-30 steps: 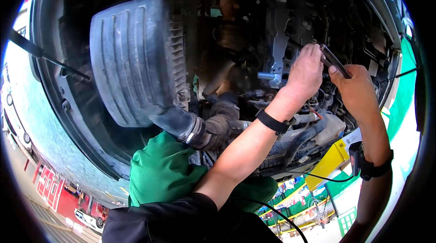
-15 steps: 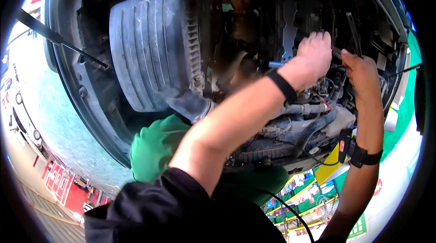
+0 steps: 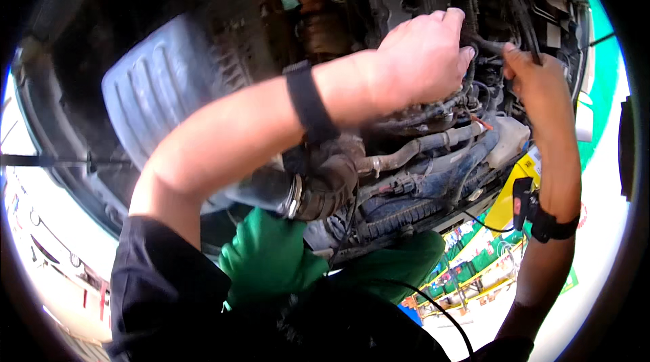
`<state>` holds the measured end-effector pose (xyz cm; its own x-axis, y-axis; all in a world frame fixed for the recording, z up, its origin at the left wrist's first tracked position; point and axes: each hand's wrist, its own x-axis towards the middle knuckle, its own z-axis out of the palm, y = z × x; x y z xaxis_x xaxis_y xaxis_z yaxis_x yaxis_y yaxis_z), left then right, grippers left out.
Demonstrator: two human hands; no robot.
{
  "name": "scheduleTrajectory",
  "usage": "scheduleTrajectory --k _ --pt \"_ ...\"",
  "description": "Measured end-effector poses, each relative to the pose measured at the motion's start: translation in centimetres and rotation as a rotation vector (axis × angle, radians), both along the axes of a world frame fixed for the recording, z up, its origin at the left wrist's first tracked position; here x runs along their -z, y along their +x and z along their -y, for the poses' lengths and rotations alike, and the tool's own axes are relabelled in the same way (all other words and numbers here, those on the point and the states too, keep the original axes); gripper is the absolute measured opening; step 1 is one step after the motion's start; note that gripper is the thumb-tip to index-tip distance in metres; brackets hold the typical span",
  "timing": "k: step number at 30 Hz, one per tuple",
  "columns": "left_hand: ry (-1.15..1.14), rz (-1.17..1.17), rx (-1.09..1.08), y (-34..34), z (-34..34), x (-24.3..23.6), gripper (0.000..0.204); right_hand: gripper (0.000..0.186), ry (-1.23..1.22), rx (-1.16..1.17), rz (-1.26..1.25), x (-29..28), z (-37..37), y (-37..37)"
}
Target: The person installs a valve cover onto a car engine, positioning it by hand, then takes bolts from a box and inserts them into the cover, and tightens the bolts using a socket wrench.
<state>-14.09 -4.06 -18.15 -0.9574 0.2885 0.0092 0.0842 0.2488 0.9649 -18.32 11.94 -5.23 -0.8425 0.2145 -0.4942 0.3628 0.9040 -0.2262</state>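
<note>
Over the engine of an open vehicle bay, my left hand is closed, thumb and fingers curled in; whatever lies inside it is hidden. To its right my right hand pinches a dark hose-like piece between thumb and fingers. That piece runs leftward, toward the fingers of my left hand. A dark rod-shaped part rises from behind my right hand; whether I grip it too cannot be told. Below my hands lies a greyish engine hose.
A ribbed grey plastic housing sits at the left, joined to a clamped corrugated duct. A whitish reservoir stands below my right hand. A thin black cable hangs near my body, and a prop strut crosses at far left.
My view has shifted and turned. My left forearm now lies flatter across the bay, its fist further left of my right hand. My right hand keeps its pinch.
</note>
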Motion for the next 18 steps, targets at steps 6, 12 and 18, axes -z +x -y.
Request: scheduleTrajectory --k 6,12,18 --pt "0.111 -0.031 -0.023 2.7 -0.3 -0.4 0.053 0.028 -0.141 0.266 -0.010 -0.1 1.8 1.9" --pt "0.093 0.083 0.103 2.8 -0.2 -1.0 0.052 0.025 0.010 0.179 -0.095 0.0 2.9 2.4" --pt "0.588 0.071 0.334 -2.0 4.6 2.6 0.042 0.034 0.414 -0.372 -0.114 0.4 -0.3 0.8"
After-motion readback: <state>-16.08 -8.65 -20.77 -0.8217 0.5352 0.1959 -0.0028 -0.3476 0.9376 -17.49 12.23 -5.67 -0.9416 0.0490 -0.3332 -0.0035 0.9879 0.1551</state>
